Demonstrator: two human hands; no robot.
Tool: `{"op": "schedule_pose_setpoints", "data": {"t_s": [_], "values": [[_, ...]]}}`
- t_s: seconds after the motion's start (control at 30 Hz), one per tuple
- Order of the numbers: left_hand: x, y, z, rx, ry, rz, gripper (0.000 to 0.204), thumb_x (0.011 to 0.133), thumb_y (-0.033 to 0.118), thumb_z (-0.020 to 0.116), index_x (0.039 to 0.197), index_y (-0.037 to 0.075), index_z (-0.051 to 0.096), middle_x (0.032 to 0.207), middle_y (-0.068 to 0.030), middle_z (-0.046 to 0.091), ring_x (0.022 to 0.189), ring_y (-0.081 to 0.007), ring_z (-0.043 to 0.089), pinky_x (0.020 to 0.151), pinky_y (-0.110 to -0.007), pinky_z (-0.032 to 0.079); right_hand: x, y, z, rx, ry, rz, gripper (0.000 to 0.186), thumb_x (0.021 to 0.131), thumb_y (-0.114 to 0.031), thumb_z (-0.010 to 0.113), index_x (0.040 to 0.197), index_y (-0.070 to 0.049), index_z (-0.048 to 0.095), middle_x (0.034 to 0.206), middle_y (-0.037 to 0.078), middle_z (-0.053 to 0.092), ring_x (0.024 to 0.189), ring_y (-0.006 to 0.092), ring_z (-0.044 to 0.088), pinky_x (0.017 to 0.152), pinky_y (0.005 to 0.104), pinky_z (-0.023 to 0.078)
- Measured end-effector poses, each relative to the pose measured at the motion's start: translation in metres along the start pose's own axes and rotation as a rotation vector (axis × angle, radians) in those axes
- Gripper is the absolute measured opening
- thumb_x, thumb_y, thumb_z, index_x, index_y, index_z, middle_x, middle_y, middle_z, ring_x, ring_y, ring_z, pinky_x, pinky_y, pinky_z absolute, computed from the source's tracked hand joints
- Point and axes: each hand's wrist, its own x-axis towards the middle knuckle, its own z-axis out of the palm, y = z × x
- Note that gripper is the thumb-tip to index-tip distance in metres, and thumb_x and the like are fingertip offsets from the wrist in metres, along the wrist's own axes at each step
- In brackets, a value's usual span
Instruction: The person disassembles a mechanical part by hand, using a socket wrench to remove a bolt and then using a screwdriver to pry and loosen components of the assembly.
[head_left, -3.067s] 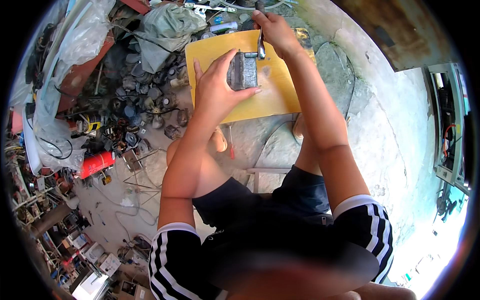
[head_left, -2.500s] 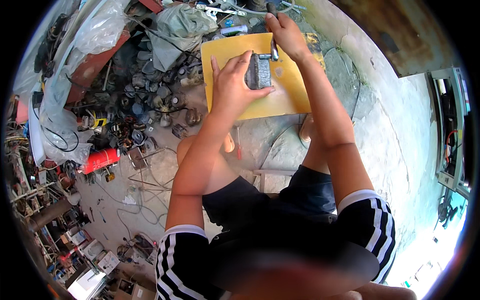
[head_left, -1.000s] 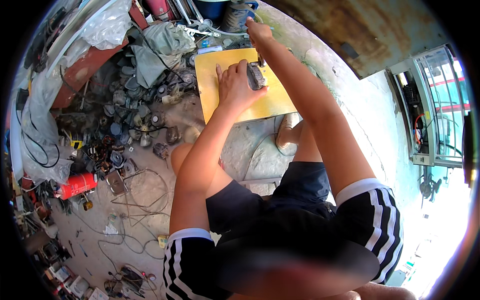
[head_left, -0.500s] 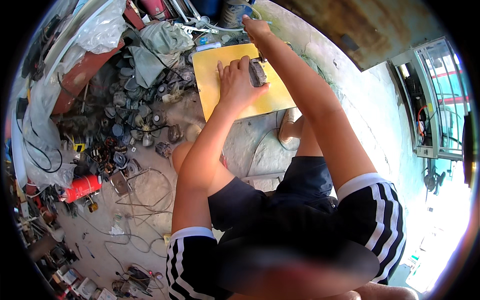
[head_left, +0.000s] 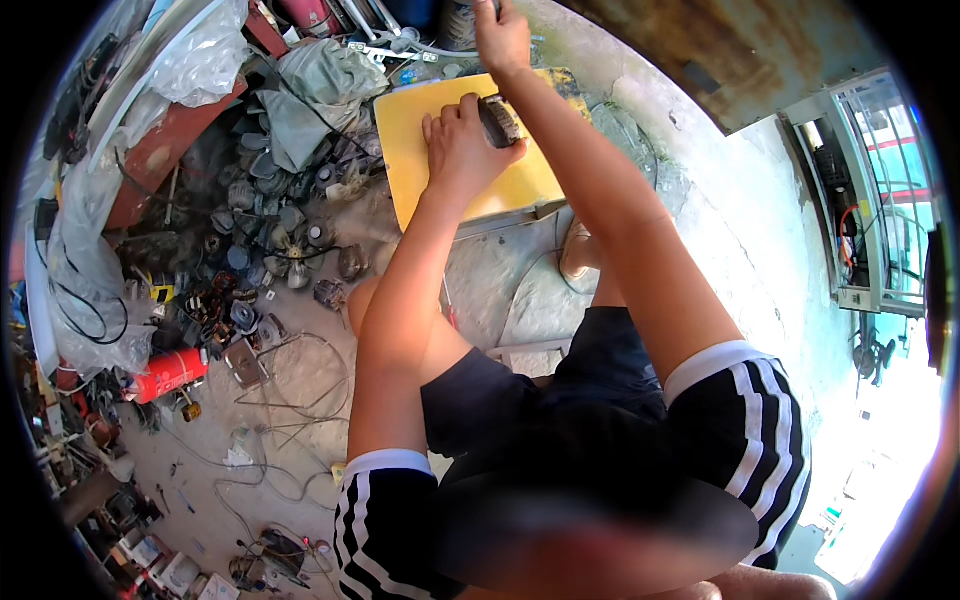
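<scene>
A yellow board [head_left: 410, 130] with a worn dark far right corner lies in front of me. On it rests a dark grey and brown, block-like metal part [head_left: 501, 121], tilted a little. My left hand [head_left: 462, 148] holds this part from its left and near side, with the thumb at its lower edge and the fingers across its far left. Beyond the board, at the top of the view, my right hand [head_left: 503, 42] is raised with its fingers closed. What it grips is hidden by the hand and the picture's edge.
Small motor parts [head_left: 290, 240] are heaped left of the board, beside a grey cloth [head_left: 325, 85] and a red cylinder [head_left: 168, 375]. Loose wires [head_left: 250, 480] lie on the floor at lower left. A rusty panel [head_left: 740, 50] juts in at upper right.
My right hand has lifted up and away from the metal part, its fist turning more upright. The board, the part and my left hand appear slightly farther left and higher in view.
</scene>
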Motion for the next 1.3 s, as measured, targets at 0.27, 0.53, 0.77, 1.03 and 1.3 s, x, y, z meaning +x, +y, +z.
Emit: {"op": "schedule_pose_setpoints", "data": {"t_s": [0.27, 0.53, 0.77, 1.03, 1.3], "values": [[-0.005, 0.007, 0.001, 0.040, -0.054, -0.006, 0.089, 0.063, 0.053, 0.083, 0.127, 0.002, 0.050, 0.113, -0.0246, 0.062, 0.113, -0.0366, 0.058, 0.115, -0.057, 0.021, -0.035, -0.007, -0.054, 0.340, 0.000, -0.051, 0.037, 0.101, -0.038, 0.053, 0.105, -0.002, 0.060, 0.082, 0.009, 0.062, 0.074, 0.0173, 0.058, 0.068, 0.0318, 0.047], [-0.005, 0.000, -0.005, 0.024, -0.105, -0.068, 0.095, 0.064, 0.056, 0.082, 0.134, 0.005, 0.044, 0.124, -0.0216, 0.060, 0.122, -0.0351, 0.055, 0.116, -0.060, 0.018, -0.157, -0.028, -0.140, -0.093, -0.057, -0.378, 0.024, 0.091, -0.010, 0.067, 0.114, -0.005, 0.061, 0.114, 0.015, 0.059, 0.107, 0.0288, 0.059, 0.094, 0.0364, 0.046], [-0.008, -0.001, -0.003, -0.031, -0.034, -0.034, 0.096, 0.064, 0.058, 0.082, 0.136, 0.008, 0.043, 0.126, -0.0202, 0.060, 0.123, -0.0350, 0.054, 0.113, -0.064, 0.019, -0.207, 0.019, -0.147, 0.184, -0.261, 0.067, 0.038, 0.097, 0.001, 0.058, 0.134, -0.002, 0.055, 0.122, 0.008, 0.065, 0.112, 0.0160, 0.063, 0.098, 0.0288, 0.048], [-0.002, -0.008, -0.006, -0.038, -0.120, -0.070, 0.100, 0.062, 0.061, 0.081, 0.140, 0.013, 0.041, 0.132, -0.0188, 0.056, 0.126, -0.0347, 0.052, 0.111, -0.064, 0.022, -0.162, -0.004, -0.183, 0.108, -0.129, -0.079, 0.031, 0.096, -0.005, 0.062, 0.127, 0.000, 0.059, 0.106, 0.012, 0.073, 0.097, 0.0144, 0.071, 0.079, 0.0261, 0.056], [-0.013, -0.009, -0.015, -0.030, -0.090, -0.021, 0.110, 0.060, 0.058, 0.083, 0.148, 0.017, 0.033, 0.144, -0.0166, 0.043, 0.136, -0.0336, 0.042, 0.113, -0.068, 0.013, -0.146, -0.063, -0.220, -0.273, -0.142, -0.060, 0.023, 0.099, -0.025, 0.061, 0.110, -0.005, 0.064, 0.086, 0.009, 0.068, 0.074, 0.0158, 0.065, 0.068, 0.0285, 0.050]]}}
